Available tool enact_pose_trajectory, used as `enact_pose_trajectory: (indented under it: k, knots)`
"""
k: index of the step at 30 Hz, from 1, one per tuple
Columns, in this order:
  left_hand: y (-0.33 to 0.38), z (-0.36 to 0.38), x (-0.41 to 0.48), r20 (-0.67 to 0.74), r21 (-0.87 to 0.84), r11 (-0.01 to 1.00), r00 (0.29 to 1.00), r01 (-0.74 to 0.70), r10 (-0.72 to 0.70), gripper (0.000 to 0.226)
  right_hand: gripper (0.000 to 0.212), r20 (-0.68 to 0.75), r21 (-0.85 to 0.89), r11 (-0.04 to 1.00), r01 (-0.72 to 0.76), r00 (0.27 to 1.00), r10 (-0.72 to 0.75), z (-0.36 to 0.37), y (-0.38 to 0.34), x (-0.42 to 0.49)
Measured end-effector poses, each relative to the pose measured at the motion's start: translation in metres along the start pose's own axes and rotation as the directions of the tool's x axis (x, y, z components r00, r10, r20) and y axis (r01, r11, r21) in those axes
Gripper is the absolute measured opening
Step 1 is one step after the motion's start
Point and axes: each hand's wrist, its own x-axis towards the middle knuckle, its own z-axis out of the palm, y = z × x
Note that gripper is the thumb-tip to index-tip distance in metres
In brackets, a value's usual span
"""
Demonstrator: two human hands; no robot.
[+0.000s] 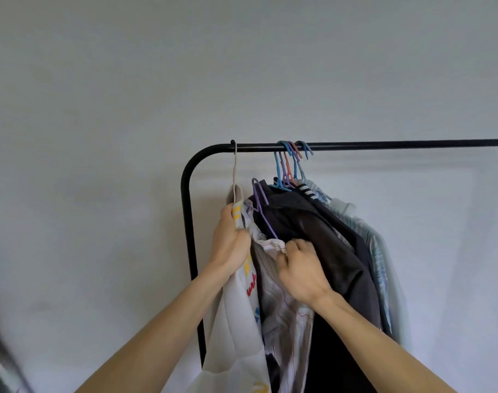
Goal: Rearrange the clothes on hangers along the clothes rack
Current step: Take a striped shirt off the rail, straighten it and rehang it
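Note:
A black clothes rack (384,144) runs from its curved left corner off to the right. A white printed garment (236,321) hangs from a beige hanger (235,171) hooked at the rail's left end; my left hand (230,239) grips its shoulder. A purple hanger (260,205) is off the rail, its hook below the bar, carrying a light striped shirt (284,307). My right hand (300,272) pinches that shirt's collar. Behind hang a dark garment (327,242) and pale blue striped shirts (369,239) on several coloured hangers (290,160) bunched on the rail.
A plain pale wall fills the background. The rail to the right of the bunched hangers carries nothing as far as the frame edge. The rack's black upright (189,236) stands just left of my left hand. A dark blurred shape sits at the bottom left corner.

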Motion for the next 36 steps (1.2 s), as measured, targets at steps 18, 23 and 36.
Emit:
enact_pose_trajectory:
  k: [18, 23, 36]
  knots:
    - [-0.03, -0.021, -0.088, 0.05, 0.405, 0.831, 0.917, -0.381, 0.396, 0.087, 0.04, 0.122, 0.193, 0.936, -0.294, 0.954, 0.274, -0.055, 0.013, -0.191]
    - [-0.061, -0.024, -0.129, -0.038, 0.31, 0.916, 0.959, -0.255, 0.28, 0.09, 0.044, 0.15, 0.148, 0.911, -0.384, 0.919, 0.363, -0.064, 0.007, -0.258]
    - [-0.107, 0.016, -0.237, 0.542, 0.619, 0.422, 0.749, -0.662, 0.381, 0.06, 0.039, 0.185, -0.164, 0.942, -0.291, 0.929, 0.32, -0.129, 0.033, -0.418]
